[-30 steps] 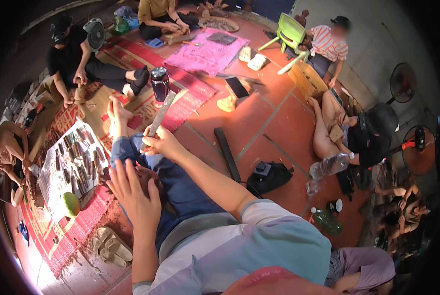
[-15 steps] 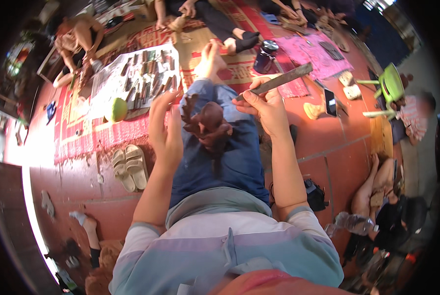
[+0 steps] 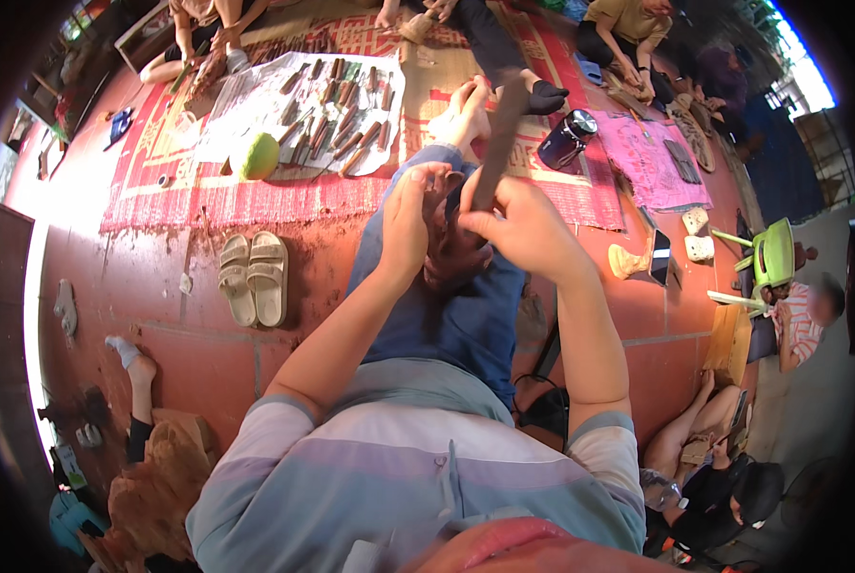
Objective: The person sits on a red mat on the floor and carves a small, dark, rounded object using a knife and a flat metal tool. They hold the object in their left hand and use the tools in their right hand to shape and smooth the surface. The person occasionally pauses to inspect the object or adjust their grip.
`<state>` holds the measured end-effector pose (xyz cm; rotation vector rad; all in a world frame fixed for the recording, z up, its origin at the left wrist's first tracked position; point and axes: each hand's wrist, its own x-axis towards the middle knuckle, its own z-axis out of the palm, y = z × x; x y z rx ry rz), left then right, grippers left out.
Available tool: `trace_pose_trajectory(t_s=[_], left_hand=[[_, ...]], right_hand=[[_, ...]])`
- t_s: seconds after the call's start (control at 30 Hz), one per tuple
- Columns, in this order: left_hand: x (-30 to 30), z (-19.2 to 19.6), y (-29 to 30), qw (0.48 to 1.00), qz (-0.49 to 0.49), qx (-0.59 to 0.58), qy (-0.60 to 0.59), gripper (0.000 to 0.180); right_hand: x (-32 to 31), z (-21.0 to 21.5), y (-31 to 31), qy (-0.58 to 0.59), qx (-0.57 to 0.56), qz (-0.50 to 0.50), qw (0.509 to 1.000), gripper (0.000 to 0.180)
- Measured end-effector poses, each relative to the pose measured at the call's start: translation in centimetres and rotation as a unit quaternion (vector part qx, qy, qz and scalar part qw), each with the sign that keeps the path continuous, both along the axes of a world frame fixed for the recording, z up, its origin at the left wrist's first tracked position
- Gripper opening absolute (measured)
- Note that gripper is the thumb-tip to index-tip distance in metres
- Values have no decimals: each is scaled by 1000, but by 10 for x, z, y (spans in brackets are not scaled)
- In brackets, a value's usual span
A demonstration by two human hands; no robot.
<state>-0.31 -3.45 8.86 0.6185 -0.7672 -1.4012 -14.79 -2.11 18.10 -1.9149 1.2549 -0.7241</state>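
A dark brown carved figure (image 3: 444,267) stands between my thighs, partly covered by my hands. My left hand (image 3: 406,227) is against its left side, with the fingers curled round its upper part. In my right hand (image 3: 531,229) is a long, flat, dark file (image 3: 500,143), gripped near its lower end between thumb and fingers. The file points up and away from me, and its lower end is at the figure's top. Whether it touches the wood I cannot tell.
Carving tools (image 3: 337,115) lie in rows on a white sheet over a red mat, beside a green ball-shaped thing (image 3: 255,156). Beige sandals (image 3: 254,277) are on the tiles to the left. A dark flask (image 3: 568,140) and a green chair (image 3: 771,256) are on the right. Several people sit around.
My left hand has moved from open beside the figure onto it. My right hand has brought the file inward over the figure and turned it more upright. The view has shifted.
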Motion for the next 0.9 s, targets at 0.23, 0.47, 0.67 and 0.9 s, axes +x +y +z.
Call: trace_pose_trajectory(t_s=[0.23, 0.47, 0.67, 0.9], left_hand=[[2, 1, 3, 998, -47, 29, 1, 31], [-3, -5, 0, 999, -20, 28, 2, 32], [3, -2, 3, 996, -66, 67, 12, 39], [-2, 0, -3, 998, -13, 67, 1, 39]], right_hand=[[-6, -2, -17, -62, 36, -57, 996, 14], [-7, -3, -15, -79, 23, -94, 992, 15], [21, 0, 3, 109, -80, -28, 990, 12], [25, -1, 5, 116, -126, -20, 985, 12]])
